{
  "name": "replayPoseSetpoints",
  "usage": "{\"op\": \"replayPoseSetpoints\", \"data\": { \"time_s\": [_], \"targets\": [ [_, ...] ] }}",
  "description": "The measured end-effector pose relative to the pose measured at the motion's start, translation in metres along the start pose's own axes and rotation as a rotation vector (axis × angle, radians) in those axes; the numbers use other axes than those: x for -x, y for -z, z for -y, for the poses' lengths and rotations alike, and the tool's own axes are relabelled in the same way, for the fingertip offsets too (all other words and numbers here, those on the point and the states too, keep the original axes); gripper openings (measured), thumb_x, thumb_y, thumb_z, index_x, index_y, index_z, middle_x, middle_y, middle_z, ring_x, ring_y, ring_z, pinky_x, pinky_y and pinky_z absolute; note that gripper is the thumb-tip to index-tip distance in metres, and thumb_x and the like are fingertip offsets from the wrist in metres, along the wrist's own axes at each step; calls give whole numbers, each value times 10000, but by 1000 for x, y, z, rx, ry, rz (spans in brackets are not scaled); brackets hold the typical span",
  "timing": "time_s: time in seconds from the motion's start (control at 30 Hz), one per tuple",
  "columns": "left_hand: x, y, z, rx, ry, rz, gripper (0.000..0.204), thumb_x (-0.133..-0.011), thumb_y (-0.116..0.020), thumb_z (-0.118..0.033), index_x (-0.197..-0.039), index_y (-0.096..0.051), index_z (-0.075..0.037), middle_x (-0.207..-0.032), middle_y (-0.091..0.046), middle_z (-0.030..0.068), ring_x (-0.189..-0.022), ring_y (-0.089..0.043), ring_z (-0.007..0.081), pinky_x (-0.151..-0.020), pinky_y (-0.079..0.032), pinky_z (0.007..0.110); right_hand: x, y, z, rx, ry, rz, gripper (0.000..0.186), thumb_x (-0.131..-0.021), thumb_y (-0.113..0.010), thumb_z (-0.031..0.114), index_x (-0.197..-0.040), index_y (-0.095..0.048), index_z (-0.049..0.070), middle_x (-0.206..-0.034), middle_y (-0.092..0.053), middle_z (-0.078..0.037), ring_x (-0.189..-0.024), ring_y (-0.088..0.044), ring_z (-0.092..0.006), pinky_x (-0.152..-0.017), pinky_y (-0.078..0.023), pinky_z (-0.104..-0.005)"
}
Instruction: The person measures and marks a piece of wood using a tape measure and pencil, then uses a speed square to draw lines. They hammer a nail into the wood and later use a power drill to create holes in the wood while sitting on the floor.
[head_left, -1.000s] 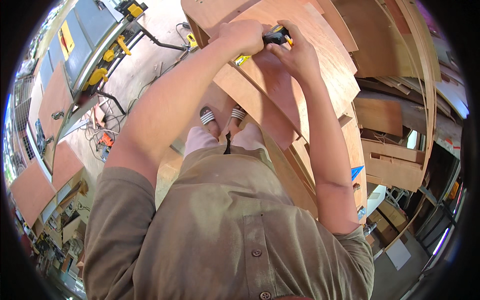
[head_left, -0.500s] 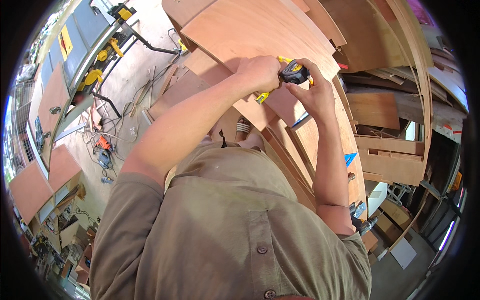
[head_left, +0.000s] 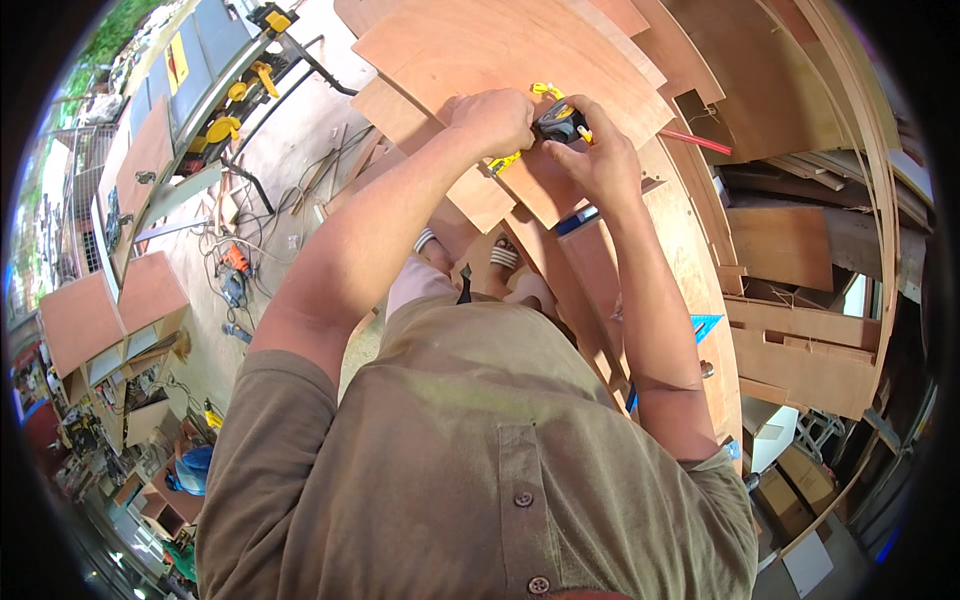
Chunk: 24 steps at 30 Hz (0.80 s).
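At the upper middle, my right hand (head_left: 600,160) grips a black and yellow tape measure (head_left: 560,122), thumb curled against its lower side and fingers at its right. My left hand (head_left: 490,120) is closed just left of the tape measure, over a plywood board (head_left: 520,45); what its fingers hold is hidden. A short piece of yellow tape (head_left: 503,163) shows below my left hand. Both hands are over stacked plywood panels, whose edges overlap beneath them. A red stick (head_left: 700,140) lies to the right, and a blue triangular square (head_left: 705,325) lies lower, beside my right forearm.
A grey table saw (head_left: 190,80) stands at upper left. An orange power tool (head_left: 236,258) and tangled cords lie on the concrete floor (head_left: 300,150). Loose panels (head_left: 90,300) sit at left, more leaning plywood (head_left: 790,250) fills the right. My sandalled feet are below the boards.
Both hands and the tape measure shifted down and right, then back up and slightly left, as the view also moved. The red stick shows more now.
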<state>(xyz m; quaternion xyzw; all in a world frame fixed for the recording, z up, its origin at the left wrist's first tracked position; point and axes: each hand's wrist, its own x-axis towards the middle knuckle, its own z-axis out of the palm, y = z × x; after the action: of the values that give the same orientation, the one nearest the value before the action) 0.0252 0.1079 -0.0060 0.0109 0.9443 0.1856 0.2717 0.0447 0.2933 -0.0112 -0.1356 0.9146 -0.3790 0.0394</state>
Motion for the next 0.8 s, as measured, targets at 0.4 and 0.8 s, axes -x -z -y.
{"op": "replayPoseSetpoints", "data": {
  "time_s": [0.4, 0.8],
  "targets": [
    [-4, -6, 4, 1, -26, -82, 160, -817, -709, -279, -894, -735, -141, -886, -742, 64, -940, -708, 263, -861, -491, 476, -6, -2, -3, 32, -7, 23, 624, -782, -825, 293, -1344, -593, 159, -1178, -721, -136, -1101, -688, -329, -914, -545, -425],
    [0, -5, 0, 6, 3, -100, 165, -800, -721, -276, -898, -743, -145, -892, -748, 64, -938, -713, 263, -876, -486, 494, -11, -2, -4, 42, 10, 23, 623, -772, -809, 299, -1345, -603, 168, -1162, -726, -137, -1078, -697, -328, -895, -552, -429]
  ]
}}
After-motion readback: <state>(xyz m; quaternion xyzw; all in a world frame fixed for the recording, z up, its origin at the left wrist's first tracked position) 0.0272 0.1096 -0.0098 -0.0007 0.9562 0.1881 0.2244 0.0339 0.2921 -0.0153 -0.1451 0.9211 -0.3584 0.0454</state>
